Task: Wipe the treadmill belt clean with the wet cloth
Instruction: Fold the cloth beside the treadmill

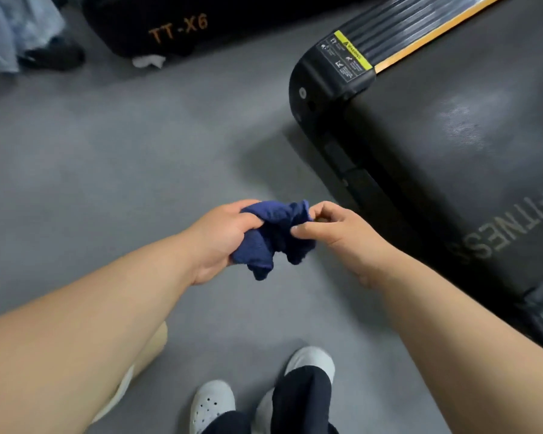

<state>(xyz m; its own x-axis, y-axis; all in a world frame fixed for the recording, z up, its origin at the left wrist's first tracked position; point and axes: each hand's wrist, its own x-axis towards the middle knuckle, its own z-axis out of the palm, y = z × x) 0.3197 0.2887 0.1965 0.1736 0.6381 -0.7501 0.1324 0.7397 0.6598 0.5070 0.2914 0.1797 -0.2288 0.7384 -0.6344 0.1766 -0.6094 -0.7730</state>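
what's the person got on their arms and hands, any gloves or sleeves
Nothing is worn on either. The left hand and right hand show no gloves, rings or watch. The left forearm and right forearm are uncovered to the frame edge, no sleeve showing.

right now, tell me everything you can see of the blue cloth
The blue cloth is dark navy with a soft, nubby, towel-like surface, bunched into a crumpled wad. It is held in the air over the grey floor. The left hand grips its left side with curled fingers, and the right hand pinches its upper right edge. Two loose folds hang below. It is clear of the treadmill belt to its right. Wetness cannot be judged.
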